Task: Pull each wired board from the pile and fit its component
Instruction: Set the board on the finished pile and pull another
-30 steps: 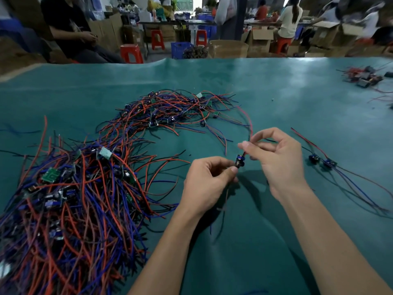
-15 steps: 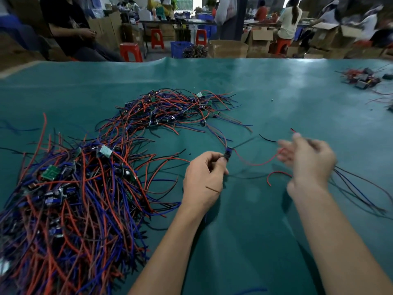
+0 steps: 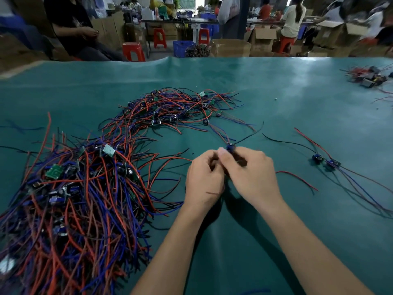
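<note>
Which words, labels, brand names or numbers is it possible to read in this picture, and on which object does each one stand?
None can be read.
Small board held by left hand and right hand: any marking too small.
Green boards in the wire pile: traces only, blurred.
Cardboard boxes behind the table: no legible print.

Behind the far edge of the green table (image 3: 276,86): red stools (image 3: 133,51), a blue crate (image 3: 182,48), open brown boxes (image 3: 230,47). Past the far left corner, a seated person in black (image 3: 72,26). Farther back near the right, a seated person in a pale shirt (image 3: 292,20).
</note>
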Motion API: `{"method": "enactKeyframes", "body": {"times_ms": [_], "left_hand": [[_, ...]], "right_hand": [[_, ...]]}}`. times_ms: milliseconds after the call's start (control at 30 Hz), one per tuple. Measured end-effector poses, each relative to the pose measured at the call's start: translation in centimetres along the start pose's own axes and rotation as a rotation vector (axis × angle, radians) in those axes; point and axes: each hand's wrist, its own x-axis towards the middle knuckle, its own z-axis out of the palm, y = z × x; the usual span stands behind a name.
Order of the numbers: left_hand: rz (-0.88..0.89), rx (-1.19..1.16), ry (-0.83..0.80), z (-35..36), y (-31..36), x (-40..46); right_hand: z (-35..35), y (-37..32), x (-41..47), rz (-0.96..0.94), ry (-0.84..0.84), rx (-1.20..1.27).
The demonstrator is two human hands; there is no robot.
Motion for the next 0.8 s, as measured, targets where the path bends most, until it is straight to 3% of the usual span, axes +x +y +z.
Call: {"method": "enactKeyframes", "body": {"times_ms": [67, 133, 233, 333, 433, 533, 667, 700, 733, 800], "left_hand": [[0.003, 0.017, -0.071, 0.0, 0.0, 0.0], [-0.023, 0.056, -0.159, 0.1, 0.1, -0.1], [-0.036, 0.219, -0.219, 0.0, 0.5, -0.6], [0.001, 0.239, -0.224, -0.2, 0.9, -0.9], [-0.024, 0.255, -0.203, -0.2, 1.2, -0.8], [-0.042, 0.227, -0.157, -0.1, 1.1, -0.7], [-0.019, 0.135, -0.100, -0.1, 1.0, -1.0], [-0.032, 0.116, -0.090, -0.1, 1.0, -0.9], [-0.057, 0.110, -0.086, 0.0, 0.9, -0.8], [-0.094, 0.123, -0.078, 0.1, 1.0, -0.7]], "right_hand": [[-0.1, 0.5, 0.2, 0.109, 0.016, 0.294], [-0.6, 0.9, 0.6, 0.147, 0.054, 0.424], [-2.1, 0.7, 1.4, 0.072, 0.168, 0.413], [-4.0, -1.4, 2.6, 0.013, 0.320, 0.421], [-5.4, -6.5, 4.3, -0.107, 0.348, 0.475], [-4.5, -12.9, 6.3, -0.232, 0.108, 0.542], [-0.9, -18.2, 8.5, -0.403, -0.741, 0.012], [0.0, -18.1, 9.3, -0.390, -0.869, -0.107], [0.9, -17.4, 10.3, -0.363, -0.904, -0.203], [2.1, -14.8, 12.3, -0.330, -0.786, -0.420]]}}
